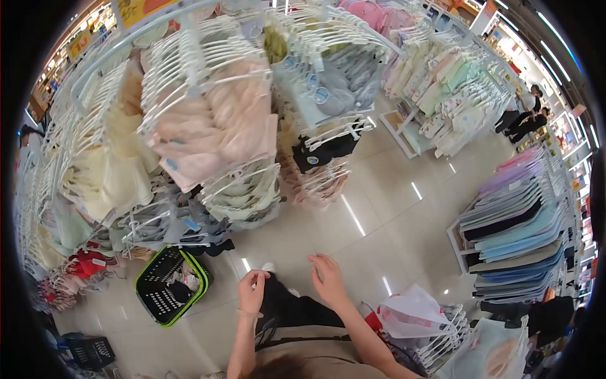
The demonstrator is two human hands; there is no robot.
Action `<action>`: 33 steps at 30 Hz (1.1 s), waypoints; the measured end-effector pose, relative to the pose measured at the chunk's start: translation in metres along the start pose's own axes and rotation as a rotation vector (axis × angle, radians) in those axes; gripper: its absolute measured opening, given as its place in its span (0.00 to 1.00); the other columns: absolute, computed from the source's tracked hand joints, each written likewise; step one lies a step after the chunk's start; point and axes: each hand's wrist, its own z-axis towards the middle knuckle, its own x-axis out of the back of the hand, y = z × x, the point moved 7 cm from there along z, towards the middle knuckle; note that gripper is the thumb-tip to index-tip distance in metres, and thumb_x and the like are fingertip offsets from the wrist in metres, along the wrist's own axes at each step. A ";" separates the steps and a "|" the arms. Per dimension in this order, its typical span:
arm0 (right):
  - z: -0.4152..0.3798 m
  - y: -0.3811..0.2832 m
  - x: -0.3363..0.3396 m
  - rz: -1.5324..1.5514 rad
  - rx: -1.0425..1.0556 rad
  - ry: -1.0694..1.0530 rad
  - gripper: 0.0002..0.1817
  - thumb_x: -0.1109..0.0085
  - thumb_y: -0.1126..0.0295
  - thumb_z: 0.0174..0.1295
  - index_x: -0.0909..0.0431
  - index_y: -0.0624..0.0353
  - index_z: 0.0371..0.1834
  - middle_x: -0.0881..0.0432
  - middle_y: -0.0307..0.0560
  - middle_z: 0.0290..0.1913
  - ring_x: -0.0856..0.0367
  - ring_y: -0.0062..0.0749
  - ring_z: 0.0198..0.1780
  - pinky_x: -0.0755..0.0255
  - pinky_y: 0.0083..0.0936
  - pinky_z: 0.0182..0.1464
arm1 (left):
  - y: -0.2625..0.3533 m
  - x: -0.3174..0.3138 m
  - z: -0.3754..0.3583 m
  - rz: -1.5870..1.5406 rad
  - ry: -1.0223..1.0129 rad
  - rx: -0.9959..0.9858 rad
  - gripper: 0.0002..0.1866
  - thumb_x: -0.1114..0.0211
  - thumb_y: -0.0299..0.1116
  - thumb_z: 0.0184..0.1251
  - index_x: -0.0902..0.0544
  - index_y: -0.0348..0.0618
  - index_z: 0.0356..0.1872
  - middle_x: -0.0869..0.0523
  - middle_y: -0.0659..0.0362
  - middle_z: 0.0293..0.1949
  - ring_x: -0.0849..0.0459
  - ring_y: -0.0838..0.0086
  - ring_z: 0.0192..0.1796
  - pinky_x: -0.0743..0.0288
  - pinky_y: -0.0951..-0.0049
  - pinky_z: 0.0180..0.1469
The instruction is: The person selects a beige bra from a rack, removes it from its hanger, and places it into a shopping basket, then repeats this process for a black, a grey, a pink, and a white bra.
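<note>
My left hand point(252, 289) is in front of my body above the floor, with its fingers loosely bent and nothing visible in them. A bracelet or band circles that wrist. To its right, my right hand point(329, 280) hovers with fingers apart, also holding nothing. A black shopping basket point(158, 307) with a bright green rim stands on the floor to the left of my left hand. Inside it lie a dark item and some pale items point(188, 278). Neither hand touches the basket or the hanging garments.
Pale pink bras point(214, 126) and cream bras point(107, 177) hang on white racks ahead. Baby-style clothes point(448, 88) hang farther back right. Folded or hanging stacked garments point(517, 246) line the right. Another dark basket point(90, 352) sits lower left. People point(527, 120) stand in the distance.
</note>
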 end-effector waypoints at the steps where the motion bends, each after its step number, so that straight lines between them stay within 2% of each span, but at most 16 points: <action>1: 0.008 0.003 0.013 0.014 -0.005 0.059 0.14 0.44 0.77 0.60 0.22 0.59 0.49 0.18 0.51 0.47 0.24 0.48 0.57 0.31 0.40 0.59 | 0.013 -0.010 0.006 0.023 -0.026 -0.007 0.10 0.45 0.28 0.71 0.18 0.33 0.34 0.13 0.58 0.34 0.17 0.79 0.38 0.26 0.79 0.43; 6: 0.047 0.035 0.046 0.059 -0.029 0.151 0.13 0.43 0.78 0.59 0.21 0.59 0.49 0.18 0.49 0.46 0.23 0.47 0.57 0.31 0.39 0.59 | 0.042 -0.055 0.048 0.064 -0.103 -0.025 0.10 0.45 0.28 0.72 0.18 0.32 0.35 0.13 0.57 0.34 0.16 0.77 0.39 0.25 0.78 0.45; 11: 0.097 0.083 0.086 0.066 -0.038 0.193 0.14 0.43 0.78 0.58 0.21 0.59 0.49 0.18 0.49 0.46 0.23 0.47 0.57 0.31 0.40 0.59 | 0.034 -0.125 0.123 -0.043 -0.197 -0.005 0.11 0.46 0.28 0.74 0.19 0.31 0.38 0.14 0.56 0.36 0.16 0.75 0.42 0.26 0.77 0.49; 16: 0.168 0.115 0.156 -0.099 0.003 0.236 0.14 0.44 0.78 0.59 0.22 0.59 0.49 0.18 0.49 0.48 0.24 0.48 0.58 0.32 0.40 0.59 | 0.109 -0.196 0.190 -0.079 -0.220 -0.067 0.10 0.47 0.28 0.74 0.20 0.31 0.40 0.15 0.56 0.37 0.17 0.76 0.43 0.27 0.77 0.51; 18: 0.191 0.126 0.181 -0.100 -0.018 0.280 0.14 0.45 0.78 0.59 0.21 0.59 0.49 0.18 0.49 0.47 0.24 0.48 0.58 0.32 0.38 0.60 | 0.140 -0.215 0.209 -0.127 -0.239 -0.164 0.10 0.46 0.29 0.73 0.18 0.33 0.40 0.13 0.57 0.36 0.15 0.77 0.42 0.24 0.77 0.49; 22: 0.217 0.140 0.214 -0.051 -0.078 0.362 0.13 0.46 0.79 0.60 0.21 0.60 0.48 0.17 0.47 0.47 0.24 0.46 0.58 0.33 0.37 0.61 | 0.155 -0.230 0.242 -0.139 -0.234 -0.156 0.09 0.46 0.28 0.73 0.19 0.33 0.44 0.14 0.58 0.37 0.16 0.77 0.43 0.24 0.76 0.49; 23: 0.223 0.143 0.216 -0.047 -0.074 0.355 0.13 0.46 0.79 0.60 0.21 0.60 0.48 0.17 0.47 0.47 0.24 0.46 0.58 0.33 0.37 0.61 | 0.159 -0.230 0.248 -0.215 -0.234 -0.164 0.10 0.45 0.27 0.73 0.22 0.34 0.48 0.16 0.57 0.43 0.16 0.76 0.45 0.24 0.76 0.50; 24: 0.228 0.146 0.217 -0.044 -0.076 0.351 0.13 0.46 0.79 0.61 0.21 0.60 0.49 0.17 0.48 0.48 0.24 0.46 0.58 0.33 0.37 0.62 | 0.164 -0.230 0.253 -0.291 -0.232 -0.172 0.13 0.44 0.27 0.72 0.24 0.34 0.53 0.18 0.55 0.48 0.17 0.76 0.46 0.24 0.75 0.50; 25: 0.233 0.150 0.217 -0.041 -0.078 0.345 0.14 0.46 0.78 0.61 0.21 0.59 0.50 0.18 0.49 0.49 0.24 0.46 0.58 0.34 0.37 0.62 | 0.170 -0.231 0.256 -0.290 -0.219 -0.169 0.13 0.44 0.27 0.72 0.24 0.34 0.53 0.18 0.55 0.48 0.17 0.76 0.46 0.24 0.75 0.50; 27: 0.247 0.153 0.217 -0.007 -0.063 0.324 0.16 0.44 0.77 0.61 0.23 0.60 0.53 0.20 0.51 0.53 0.25 0.46 0.60 0.35 0.36 0.64 | 0.187 -0.216 0.261 -0.282 0.031 -0.174 0.25 0.42 0.29 0.71 0.36 0.35 0.66 0.29 0.50 0.62 0.21 0.66 0.55 0.28 0.69 0.58; 28: 0.257 0.155 0.217 0.021 -0.053 0.315 0.18 0.43 0.76 0.60 0.24 0.61 0.56 0.21 0.53 0.56 0.26 0.47 0.61 0.36 0.36 0.65 | 0.188 -0.216 0.267 -0.281 0.052 -0.172 0.25 0.42 0.29 0.71 0.36 0.35 0.66 0.29 0.50 0.62 0.21 0.66 0.55 0.28 0.69 0.58; 29: 0.268 0.156 0.217 0.029 -0.042 0.297 0.18 0.43 0.76 0.60 0.24 0.61 0.56 0.21 0.53 0.56 0.26 0.47 0.61 0.36 0.36 0.65 | 0.186 -0.209 0.272 -0.233 0.163 -0.174 0.31 0.40 0.31 0.70 0.42 0.36 0.69 0.36 0.49 0.67 0.26 0.63 0.60 0.30 0.67 0.61; 30: 0.283 0.156 0.220 0.053 -0.010 0.298 0.23 0.41 0.74 0.60 0.29 0.61 0.61 0.26 0.54 0.61 0.29 0.46 0.64 0.38 0.36 0.66 | 0.184 -0.203 0.275 -0.186 0.276 -0.173 0.37 0.38 0.32 0.69 0.48 0.38 0.73 0.42 0.48 0.71 0.30 0.60 0.66 0.33 0.64 0.64; 31: 0.297 0.156 0.222 0.076 0.022 0.297 0.29 0.39 0.72 0.60 0.34 0.62 0.66 0.31 0.55 0.66 0.32 0.46 0.67 0.40 0.36 0.68 | 0.182 -0.202 0.282 -0.190 0.297 -0.164 0.43 0.35 0.34 0.66 0.53 0.37 0.74 0.46 0.47 0.73 0.37 0.56 0.70 0.37 0.61 0.68; 32: 0.313 0.161 0.221 0.082 0.037 0.276 0.29 0.39 0.72 0.60 0.34 0.62 0.66 0.31 0.55 0.66 0.32 0.46 0.67 0.40 0.36 0.68 | 0.182 -0.202 0.288 -0.193 0.324 -0.160 0.43 0.35 0.34 0.66 0.53 0.37 0.74 0.46 0.47 0.73 0.37 0.56 0.70 0.37 0.61 0.68; 33: 0.328 0.174 0.218 0.154 -0.016 0.245 0.35 0.37 0.69 0.60 0.40 0.62 0.70 0.36 0.55 0.69 0.37 0.46 0.70 0.41 0.37 0.69 | 0.181 -0.204 0.294 -0.228 0.327 -0.125 0.46 0.32 0.35 0.64 0.55 0.38 0.75 0.48 0.46 0.73 0.38 0.56 0.71 0.40 0.57 0.69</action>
